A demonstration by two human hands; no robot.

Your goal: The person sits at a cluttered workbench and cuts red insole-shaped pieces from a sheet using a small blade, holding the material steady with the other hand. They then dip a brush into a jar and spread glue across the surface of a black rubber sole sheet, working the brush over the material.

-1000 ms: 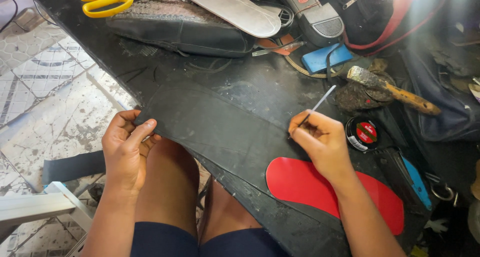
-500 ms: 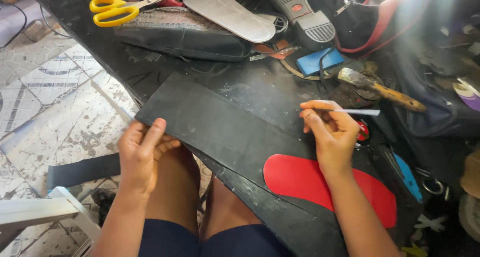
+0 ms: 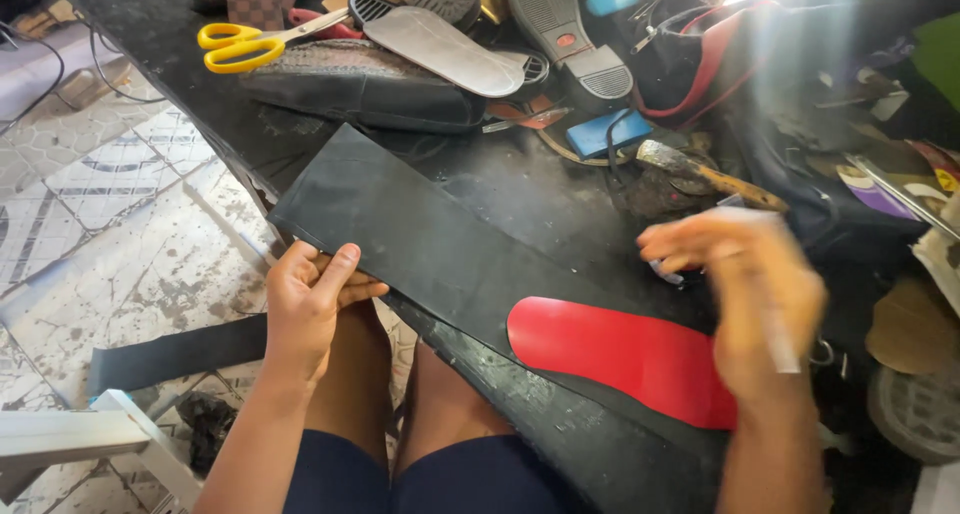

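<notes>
Black rubber sheet [image 3: 440,244] lies slantwise across the dark workbench [image 3: 160,34], its near edge overhanging toward the person's knees. The left hand [image 3: 310,299] pinches that edge, thumb on top and fingers curled beneath. The right hand [image 3: 745,294] is blurred above a red insole [image 3: 620,354] that rests on the sheet; it seems to hold a thin pale stick, though the grip cannot be told. Yellow scissors [image 3: 250,44], a grey insole [image 3: 450,49], a blue block [image 3: 605,132] and a hammer [image 3: 700,174] lie farther back.
</notes>
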